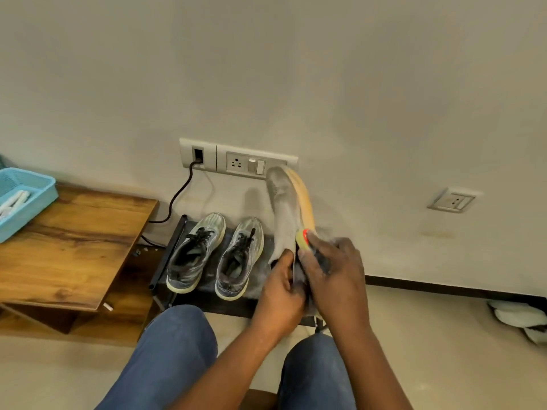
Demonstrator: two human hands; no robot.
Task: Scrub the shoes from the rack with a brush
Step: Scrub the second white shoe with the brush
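Note:
A grey shoe with an orange sole (284,202) is held up on end, toe toward the wall, over the right of the low black rack (207,301). My left hand (281,294) grips its heel end from below. My right hand (336,279) is curled round a small brush with a yellow and red tip (302,238), which lies against the shoe's side. A pair of grey sneakers with black laces (194,253) (240,258) stands side by side on the rack.
A wooden bench (71,250) on the left carries a light blue basket (25,199). Wall sockets (236,158) with a plugged black cable sit above the rack. A white item (516,316) lies on the floor at right. My jeans-clad knees fill the bottom.

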